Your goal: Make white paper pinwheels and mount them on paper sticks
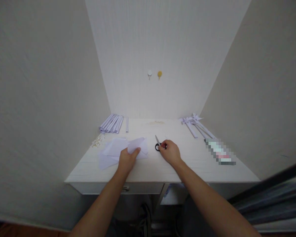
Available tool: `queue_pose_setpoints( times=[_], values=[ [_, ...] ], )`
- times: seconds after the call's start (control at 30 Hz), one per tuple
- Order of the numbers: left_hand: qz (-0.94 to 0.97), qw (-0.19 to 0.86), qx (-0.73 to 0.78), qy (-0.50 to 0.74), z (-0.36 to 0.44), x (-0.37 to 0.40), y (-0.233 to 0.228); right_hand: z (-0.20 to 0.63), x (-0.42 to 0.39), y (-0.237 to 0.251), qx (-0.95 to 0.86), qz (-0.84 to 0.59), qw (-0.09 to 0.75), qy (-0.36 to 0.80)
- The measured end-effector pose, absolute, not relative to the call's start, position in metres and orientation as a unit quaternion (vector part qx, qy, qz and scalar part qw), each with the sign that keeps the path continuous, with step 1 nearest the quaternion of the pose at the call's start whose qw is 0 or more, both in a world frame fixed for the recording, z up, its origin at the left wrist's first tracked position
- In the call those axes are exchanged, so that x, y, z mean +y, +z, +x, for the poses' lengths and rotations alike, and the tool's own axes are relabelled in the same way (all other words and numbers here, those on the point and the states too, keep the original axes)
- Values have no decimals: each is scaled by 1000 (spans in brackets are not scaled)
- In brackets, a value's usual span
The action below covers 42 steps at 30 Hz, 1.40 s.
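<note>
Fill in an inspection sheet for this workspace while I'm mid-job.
Surface: white desk, pale wood-grain look.
Job's things: loose paper sheets at left; scissors near the middle, blades pointing away from the person.
Clutter: rolled-paper bundle and pale scraps at left; paper shapes on stems at back right; pixelated item at right, unidentifiable.
Hands: left hand grips paper; right hand holds the scissors' handles.
Cables: nothing seen.
Surroundings: back wall with white hook and yellow hook.
</note>
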<state>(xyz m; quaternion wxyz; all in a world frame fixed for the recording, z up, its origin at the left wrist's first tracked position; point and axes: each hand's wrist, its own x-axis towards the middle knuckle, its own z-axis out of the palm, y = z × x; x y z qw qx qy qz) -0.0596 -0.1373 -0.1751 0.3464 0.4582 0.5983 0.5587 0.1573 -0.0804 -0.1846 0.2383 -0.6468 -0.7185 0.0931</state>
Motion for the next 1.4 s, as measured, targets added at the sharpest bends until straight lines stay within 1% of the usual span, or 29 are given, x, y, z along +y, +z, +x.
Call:
queue_pose_setpoints(
  times=[0.27, 0.47, 0.6, 0.67, 0.73, 0.87, 0.93, 1.03, 1.13, 1.4],
  values=[
    [488, 336, 606, 530, -63, -137, -182, 154, -87, -181, -694, -663, 264, 98],
    [491, 321, 573, 573, -58, -141, -176, 153, -101, -173, -674, -655, 309, 143],
    [510, 369, 539, 559, -55, -151, -163, 154, -110, -154, -647, -639, 365, 201],
    [527, 404, 518, 538, -54, -157, -154, 154, -113, -139, -644, -615, 378, 254],
    [548, 436, 497, 513, -51, -164, -144, 155, -118, -125, -655, -575, 360, 334],
    [581, 477, 462, 471, -40, -173, -128, 158, -130, -108, -670, -485, 266, 495],
    [591, 488, 452, 457, -35, -173, -124, 162, -135, -106, -665, -455, 232, 545],
    [596, 496, 447, 445, -31, -171, -124, 168, -138, -109, -654, -426, 217, 586],
    [592, 493, 455, 447, -30, -169, -126, 173, -137, -113, -646, -415, 238, 594],
    [567, 478, 476, 473, -27, -157, -124, 178, -129, -131, -597, -389, 339, 615]
  ],
)
